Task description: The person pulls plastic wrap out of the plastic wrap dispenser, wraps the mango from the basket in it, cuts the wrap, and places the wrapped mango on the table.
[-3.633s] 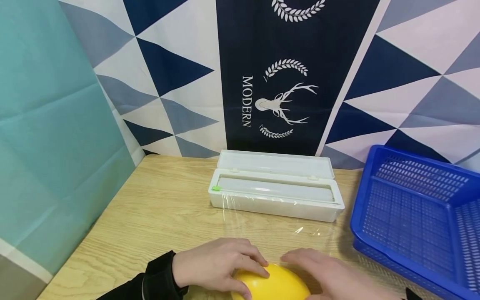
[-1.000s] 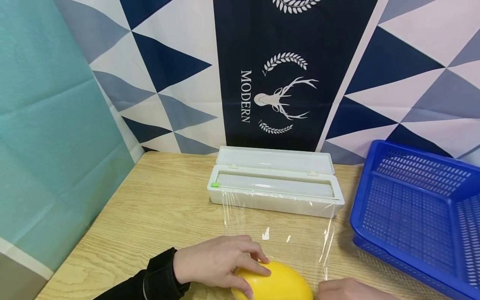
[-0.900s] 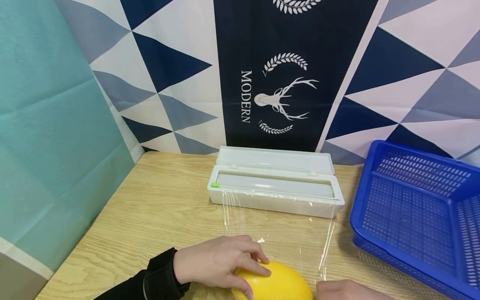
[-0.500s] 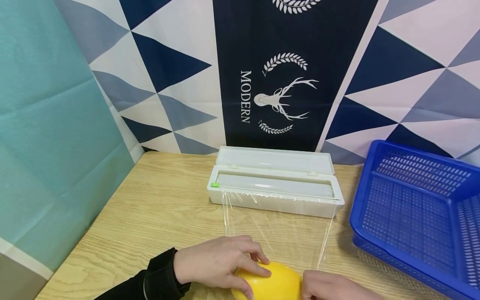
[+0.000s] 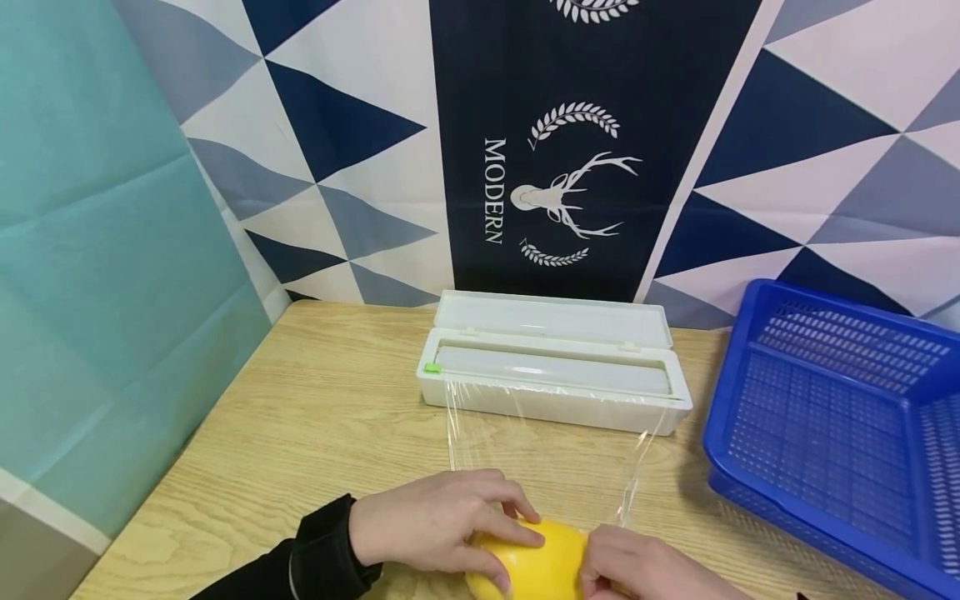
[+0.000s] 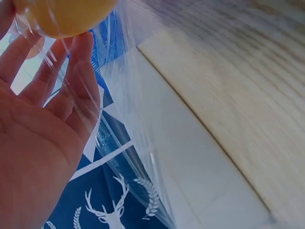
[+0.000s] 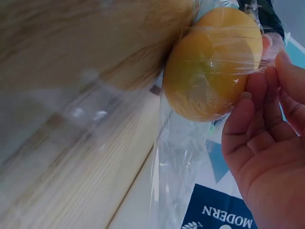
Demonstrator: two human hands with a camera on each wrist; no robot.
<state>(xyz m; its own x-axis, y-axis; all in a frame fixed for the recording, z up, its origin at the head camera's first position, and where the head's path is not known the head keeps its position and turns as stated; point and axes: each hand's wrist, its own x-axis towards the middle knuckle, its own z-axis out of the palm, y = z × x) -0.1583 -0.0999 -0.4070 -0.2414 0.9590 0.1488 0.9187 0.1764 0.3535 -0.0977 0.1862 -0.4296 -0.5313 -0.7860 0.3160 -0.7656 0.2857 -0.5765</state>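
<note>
A smooth yellow oval fruit (image 5: 534, 562) lies at the front of the table, cut off by the head view's bottom edge. My left hand (image 5: 442, 523) holds it from the left, thumb and fingers spread around it. At its right side my right hand (image 5: 645, 568) pinches the edge of clear plastic wrap between thumb and fingers, as the right wrist view shows. The wrap (image 7: 200, 62) lies creased over the fruit (image 7: 209, 90). From there the sheet stretches back to the white wrap dispenser (image 5: 555, 407), whose lid (image 5: 555, 317) stands raised.
A blue plastic basket (image 5: 722, 400) with mesh walls stands at the right. The dispenser carries a green slide cutter (image 5: 432, 367) at its left end. Behind the wooden table (image 5: 322, 392) hangs a patterned cloth (image 5: 367, 167), with a teal sheet (image 5: 112, 250) on the left.
My right hand first left the fruit's right side, then came back in leftward against it with the wrap's edge. The sheet's right side now slants inward. My left hand stays on the fruit.
</note>
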